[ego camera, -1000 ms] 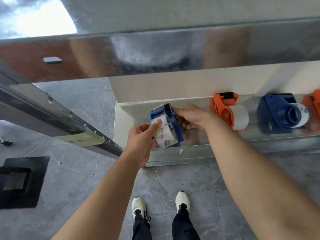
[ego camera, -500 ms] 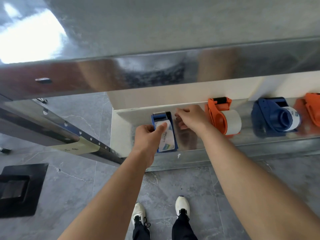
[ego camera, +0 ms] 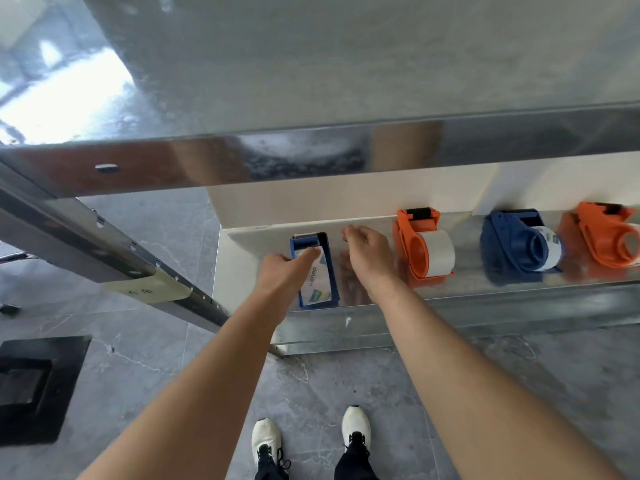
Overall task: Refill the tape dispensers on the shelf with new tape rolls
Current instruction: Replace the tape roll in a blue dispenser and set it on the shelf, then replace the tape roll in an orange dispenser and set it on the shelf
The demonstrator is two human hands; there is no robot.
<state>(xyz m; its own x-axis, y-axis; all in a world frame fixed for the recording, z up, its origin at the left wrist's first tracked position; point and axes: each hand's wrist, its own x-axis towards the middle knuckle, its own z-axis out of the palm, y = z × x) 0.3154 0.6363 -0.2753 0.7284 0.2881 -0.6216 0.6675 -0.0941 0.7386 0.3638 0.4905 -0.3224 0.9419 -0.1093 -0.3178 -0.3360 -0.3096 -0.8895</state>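
Observation:
A blue tape dispenser [ego camera: 327, 271] with a white printed roll [ego camera: 317, 280] in it stands at the left end of the low metal shelf [ego camera: 485, 299]. My left hand [ego camera: 282, 273] rests against its left side, thumb on the roll. My right hand [ego camera: 369, 252] hovers just right of it, fingers loosely curled, holding nothing. Further right stand an orange dispenser [ego camera: 420, 247] with a pale roll, a blue dispenser [ego camera: 519, 245] with a white roll, and an orange dispenser [ego camera: 609, 237] at the frame edge whose hub looks bare.
A wide shiny metal shelf [ego camera: 311, 98] overhangs above the low one. A slanted metal rail [ego camera: 104, 244] with a yellow label runs down at left. A black square block [ego camera: 34, 386] lies on the grey tiled floor. My white shoes [ego camera: 311, 434] stand below.
The blue dispenser went from held in the air by both hands down onto the shelf. My right hand has let go of it and drawn off to the right.

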